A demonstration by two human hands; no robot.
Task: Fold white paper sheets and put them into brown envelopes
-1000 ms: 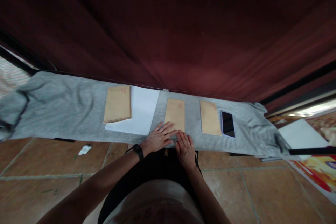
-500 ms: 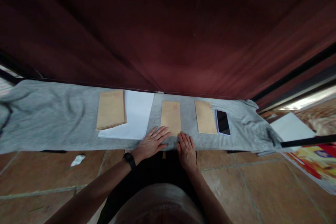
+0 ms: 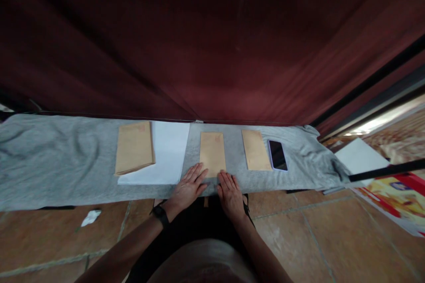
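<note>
A brown paper envelope lies flat on the grey cloth, straight ahead of me. My left hand rests with its fingers stretched out over the envelope's lower left corner. At the lower right corner, my right hand lies flat, its fingertips touching the envelope's edge. To the left, a stack of brown envelopes sits partly on white paper. Another brown envelope lies apart on the right, beside a phone with a dark screen.
Grey cloth covers the narrow surface, with a dark red sheet rising behind it. On the right are a white sheet and a red and yellow box. A white scrap lies on the tiled floor.
My left hand has drawn back a little to the envelope's lower left corner, its fingers covering less of it. My right hand stays at the other corner. The view has shifted slightly.
</note>
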